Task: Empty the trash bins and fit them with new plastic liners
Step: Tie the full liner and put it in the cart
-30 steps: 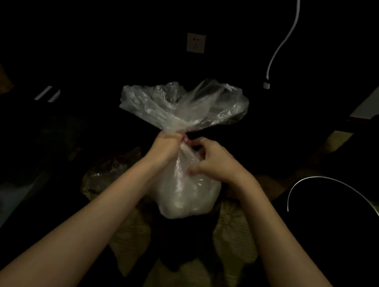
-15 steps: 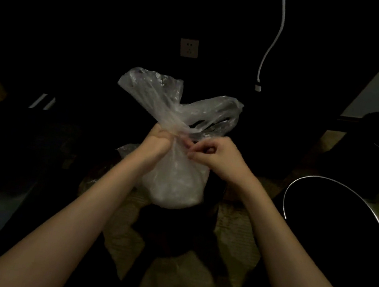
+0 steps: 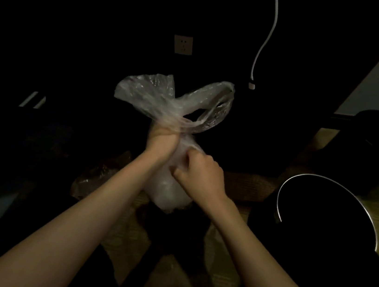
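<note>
In a dim room I hold a clear plastic trash bag (image 3: 167, 189) in front of me, its lower part bulging with pale contents. My left hand (image 3: 163, 139) is closed around the gathered neck, and the two loose top flaps (image 3: 156, 92) stick up above it. My right hand (image 3: 200, 172) grips the bag just below the neck, on its right side. A round black trash bin with a shiny metal rim (image 3: 333, 188) stands on the floor to the right, its inside dark.
A wall socket (image 3: 183, 44) and a hanging white cable with a plug (image 3: 258, 63) are on the dark wall behind. Crumpled clear plastic (image 3: 96, 176) lies on the patterned carpet at the left. A dark bulky object (image 3: 378, 145) sits at the far right.
My left hand has twisted around the bag's neck and the top flaps have swung right. My right hand has dropped from the neck to the bag's body.
</note>
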### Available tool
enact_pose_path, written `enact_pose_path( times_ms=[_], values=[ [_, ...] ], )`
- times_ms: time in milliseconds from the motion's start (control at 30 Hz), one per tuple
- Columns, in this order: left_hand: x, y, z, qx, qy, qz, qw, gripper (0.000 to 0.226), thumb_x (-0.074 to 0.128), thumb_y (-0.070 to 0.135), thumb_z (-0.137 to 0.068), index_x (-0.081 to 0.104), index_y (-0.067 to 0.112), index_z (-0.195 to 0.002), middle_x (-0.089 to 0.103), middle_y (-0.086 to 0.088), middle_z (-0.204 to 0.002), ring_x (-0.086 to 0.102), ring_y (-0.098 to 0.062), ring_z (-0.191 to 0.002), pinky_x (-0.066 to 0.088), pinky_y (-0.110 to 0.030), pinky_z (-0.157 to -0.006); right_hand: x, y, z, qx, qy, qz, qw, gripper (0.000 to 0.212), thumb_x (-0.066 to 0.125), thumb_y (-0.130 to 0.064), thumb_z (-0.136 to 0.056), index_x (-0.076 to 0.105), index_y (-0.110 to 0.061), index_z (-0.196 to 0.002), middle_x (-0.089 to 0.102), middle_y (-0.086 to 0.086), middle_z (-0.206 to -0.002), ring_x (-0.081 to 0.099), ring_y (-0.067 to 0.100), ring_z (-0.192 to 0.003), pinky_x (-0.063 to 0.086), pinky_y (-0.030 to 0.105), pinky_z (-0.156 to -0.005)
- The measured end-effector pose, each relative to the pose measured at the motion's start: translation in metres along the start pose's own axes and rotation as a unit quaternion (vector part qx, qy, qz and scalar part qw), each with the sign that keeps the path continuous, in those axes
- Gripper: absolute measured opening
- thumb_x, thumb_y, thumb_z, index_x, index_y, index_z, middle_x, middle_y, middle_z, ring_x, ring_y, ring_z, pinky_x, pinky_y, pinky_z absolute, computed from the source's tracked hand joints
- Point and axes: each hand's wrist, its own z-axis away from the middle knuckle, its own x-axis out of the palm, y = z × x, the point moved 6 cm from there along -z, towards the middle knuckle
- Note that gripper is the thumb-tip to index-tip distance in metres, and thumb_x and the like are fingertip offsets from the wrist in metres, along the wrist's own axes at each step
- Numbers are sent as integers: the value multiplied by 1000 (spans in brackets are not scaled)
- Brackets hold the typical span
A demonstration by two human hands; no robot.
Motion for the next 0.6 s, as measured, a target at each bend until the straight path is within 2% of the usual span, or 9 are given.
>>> enact_pose_path(
  times_ms=[67, 100, 200, 233, 300, 367, 433, 500, 600],
  values=[
    [0, -18, 4, -91, -6, -24, 996, 21, 47, 12, -98, 64, -1, -96, 63, -19, -97, 63, -28, -91, 50, -29, -73, 7, -14, 7, -33, -34, -41, 998, 27, 67, -35, -80, 63, -14, -96, 71, 10, -95, 66, 31, -90, 44, 28, -66],
    [-1, -26, 10, -137, -19, -28, 990, 22, 47, 14, -98, 58, 3, -83, 58, -17, -85, 58, -28, -82, 46, -27, -64, 12, -21, 11, -45, -92, -106, 989, 24, 69, -27, -81, 65, -10, -98, 71, 11, -94, 67, 30, -89, 51, 31, -69],
    [-10, -46, 17, -213, -30, 6, 977, 35, 46, 19, -100, 42, 14, -66, 44, -3, -68, 46, -19, -63, 40, -22, -49, 16, -33, 17, -14, -294, -326, 898, 24, 66, -3, -87, 61, -1, -111, 71, 22, -102, 70, 32, -86, 58, 39, -74],
    [-11, -46, 17, -214, -35, 23, 976, 33, 46, 21, -101, 43, 16, -68, 45, -2, -68, 47, -18, -62, 42, -23, -48, 10, -31, 15, 7, -320, -380, 868, 24, 63, -1, -91, 60, -1, -114, 71, 23, -102, 71, 28, -79, 58, 32, -67],
    [-15, -34, 7, -149, -15, 90, 985, 30, 48, 18, -99, 46, 21, -69, 49, 5, -62, 52, -14, -62, 41, -24, -52, -14, -19, 3, 44, -252, -457, 852, 16, 62, -5, -94, 62, -1, -110, 72, 15, -79, 64, 15, -54, 51, 23, -49],
    [-20, -17, -5, -76, 26, 209, 975, 35, 51, 9, -96, 44, 23, -65, 42, 14, -47, 41, -3, -46, 34, -20, -49, -41, 3, -12, 48, -103, -442, 890, 12, 69, -14, -91, 65, -5, -97, 65, 2, -63, 56, 9, -45, 45, 21, -42],
    [-18, -8, -11, -41, 13, 256, 966, 36, 48, 6, -97, 43, 22, -65, 35, 15, -44, 30, 0, -39, 28, -17, -44, -58, 17, -20, 14, -5, -284, 959, 28, 78, -30, -82, 67, -16, -102, 68, -5, -82, 63, 6, -69, 51, 24, -61],
    [-14, -3, -12, -21, -44, 237, 970, 33, 44, 4, -99, 43, 19, -69, 32, 15, -45, 27, 0, -38, 25, -16, -41, -51, 18, -21, -11, -39, -190, 981, 55, 84, -41, -72, 63, -22, -119, 64, -7, -110, 60, 7, -97, 51, 27, -83],
    [-3, 1, -9, -1, -116, 227, 967, 32, 41, -4, -97, 43, 16, -73, 38, 13, -46, 31, -1, -42, 28, -17, -47, -29, 8, -17, -24, -93, -170, 981, 51, 86, -42, -69, 63, -22, -110, 64, -10, -100, 61, 6, -91, 53, 31, -81]
  ],
)
